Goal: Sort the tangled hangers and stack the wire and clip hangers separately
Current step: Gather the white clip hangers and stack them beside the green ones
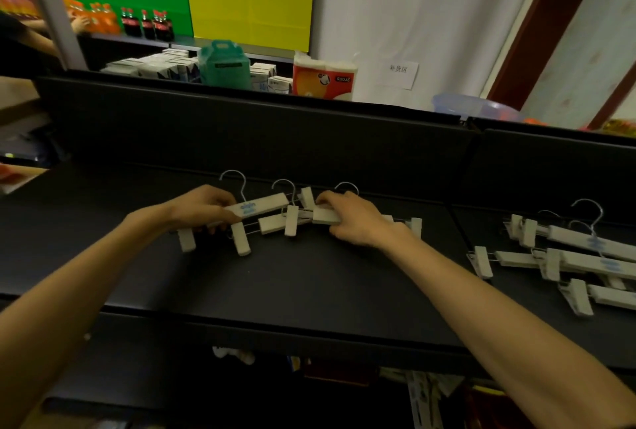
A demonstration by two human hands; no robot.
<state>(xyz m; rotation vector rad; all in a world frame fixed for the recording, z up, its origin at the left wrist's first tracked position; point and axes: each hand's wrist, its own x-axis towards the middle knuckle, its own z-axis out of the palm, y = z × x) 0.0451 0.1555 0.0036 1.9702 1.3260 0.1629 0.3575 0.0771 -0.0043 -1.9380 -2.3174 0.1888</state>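
Head view: left hand (pixel 203 206) closed on the left end of a white clip hanger (pixel 256 210), hook pointing away. Right hand (pixel 354 218) curled over the bar of a second hanger (pixel 325 216), touching the first mid-shelf (pixel 275 284). Separate pile (pixel 564 256) of clip hangers well apart, far right.

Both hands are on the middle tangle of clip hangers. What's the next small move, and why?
Probably draw the left hand leftward with its printed hanger while the right hand pins the others: their hooks and clips overlap, and a separate clip-hanger pile waits at right.
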